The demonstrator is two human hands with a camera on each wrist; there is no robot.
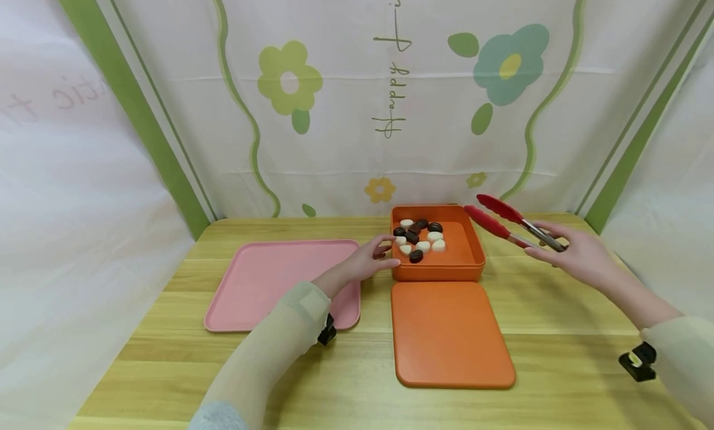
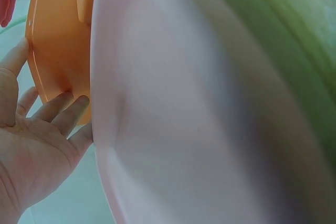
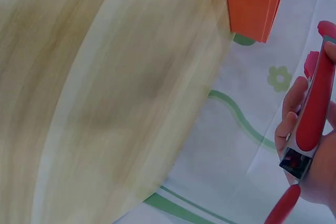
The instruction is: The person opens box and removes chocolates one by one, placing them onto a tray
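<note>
My left hand is at the left side of an orange box. In the left wrist view its fingers stretch along the box's outer wall, and the thumb tip is at the rim. Inside the box, mostly toward its left, lie several dark brown pieces and white pieces that look like chocolates. My right hand grips red-tipped metal tongs right of the box. The tongs' arms stand apart with nothing between them, their tips near the box's right rim.
A pink tray lies left of the box, under my left forearm. In front of the box an orange lid rests flat on the wooden table. A flower-print curtain hangs behind the table.
</note>
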